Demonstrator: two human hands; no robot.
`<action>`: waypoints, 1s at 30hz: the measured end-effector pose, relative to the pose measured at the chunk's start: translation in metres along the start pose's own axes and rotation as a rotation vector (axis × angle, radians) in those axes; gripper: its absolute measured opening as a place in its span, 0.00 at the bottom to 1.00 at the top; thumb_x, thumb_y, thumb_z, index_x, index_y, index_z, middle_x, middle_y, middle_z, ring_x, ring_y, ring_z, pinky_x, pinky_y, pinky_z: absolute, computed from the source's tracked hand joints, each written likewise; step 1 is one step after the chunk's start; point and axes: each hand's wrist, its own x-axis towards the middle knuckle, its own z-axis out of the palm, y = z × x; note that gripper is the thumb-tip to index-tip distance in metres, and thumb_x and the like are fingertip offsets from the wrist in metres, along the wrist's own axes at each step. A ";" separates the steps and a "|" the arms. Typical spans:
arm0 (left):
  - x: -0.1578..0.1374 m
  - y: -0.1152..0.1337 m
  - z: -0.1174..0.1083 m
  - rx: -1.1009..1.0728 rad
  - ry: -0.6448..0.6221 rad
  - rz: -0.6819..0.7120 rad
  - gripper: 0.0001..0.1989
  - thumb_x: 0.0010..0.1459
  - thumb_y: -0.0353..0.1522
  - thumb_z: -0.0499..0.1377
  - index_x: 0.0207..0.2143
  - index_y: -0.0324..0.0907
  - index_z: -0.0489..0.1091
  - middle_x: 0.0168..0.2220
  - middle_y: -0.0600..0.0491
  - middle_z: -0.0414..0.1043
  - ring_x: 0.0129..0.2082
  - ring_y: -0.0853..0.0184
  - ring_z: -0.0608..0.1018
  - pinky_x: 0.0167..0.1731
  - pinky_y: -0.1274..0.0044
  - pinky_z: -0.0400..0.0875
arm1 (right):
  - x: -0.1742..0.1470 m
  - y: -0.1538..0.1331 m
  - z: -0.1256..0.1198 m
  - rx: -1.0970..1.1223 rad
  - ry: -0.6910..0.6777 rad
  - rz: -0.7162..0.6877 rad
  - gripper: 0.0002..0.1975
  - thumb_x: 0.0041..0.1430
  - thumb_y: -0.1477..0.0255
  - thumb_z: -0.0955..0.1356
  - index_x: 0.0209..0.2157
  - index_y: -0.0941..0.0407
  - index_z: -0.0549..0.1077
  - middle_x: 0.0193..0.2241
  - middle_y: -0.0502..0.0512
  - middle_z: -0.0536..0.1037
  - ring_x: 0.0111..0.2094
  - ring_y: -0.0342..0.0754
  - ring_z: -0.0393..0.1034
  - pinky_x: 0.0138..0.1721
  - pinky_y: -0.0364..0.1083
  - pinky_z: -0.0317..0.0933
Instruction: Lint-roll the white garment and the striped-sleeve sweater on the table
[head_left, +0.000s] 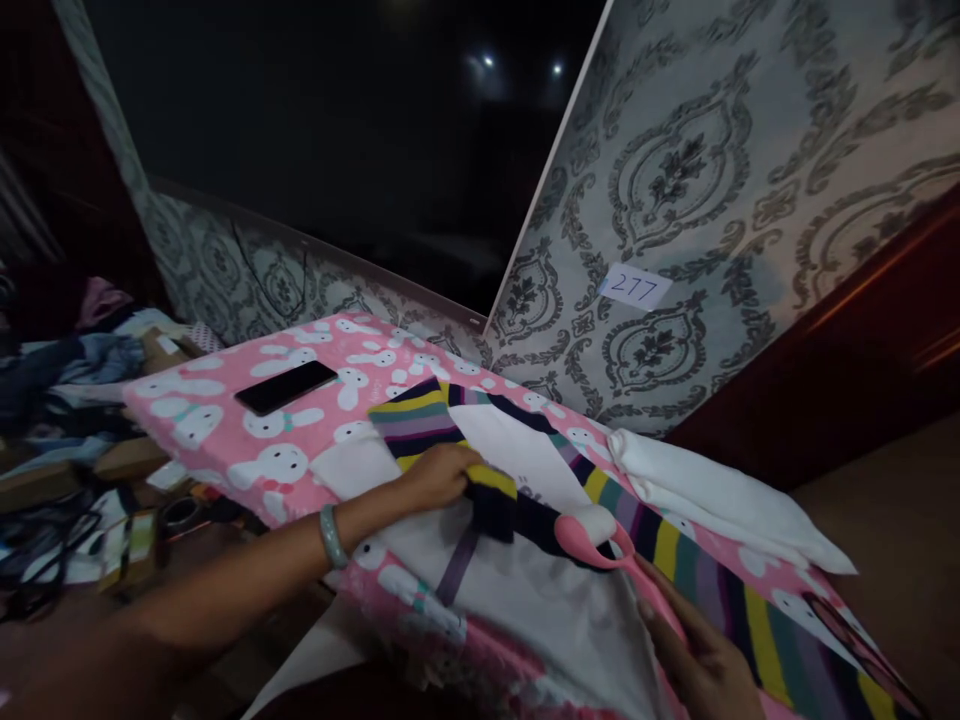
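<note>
A white garment with striped parts in yellow, navy, green and purple (664,550) lies across a pink rabbit-print cloth. My left hand (442,475), a bracelet on its wrist, is closed on a striped piece of the garment and lifts a fold of it. In my right hand (705,650) is the pink handle of a lint roller (591,527). The white roll of the lint roller is over a dark striped band of the garment, close to the raised fold. Whether the roll touches the fabric I cannot tell.
A black phone (286,387) rests on the rabbit-print cloth (217,460) at the left. Folded white cloth (727,495) lies on the right. A large dark screen (337,130) stands behind. Clothes and boxes (97,440) are piled on the far left.
</note>
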 end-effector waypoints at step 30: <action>-0.174 -0.016 -0.075 -0.975 0.820 -0.812 0.23 0.40 0.35 0.72 0.38 0.34 0.72 0.26 0.43 0.79 0.26 0.55 0.83 0.24 0.72 0.78 | 0.092 -0.224 0.226 -0.166 -0.608 -0.511 0.22 0.60 0.75 0.67 0.56 0.49 0.74 0.52 0.55 0.79 0.53 0.55 0.73 0.53 0.52 0.66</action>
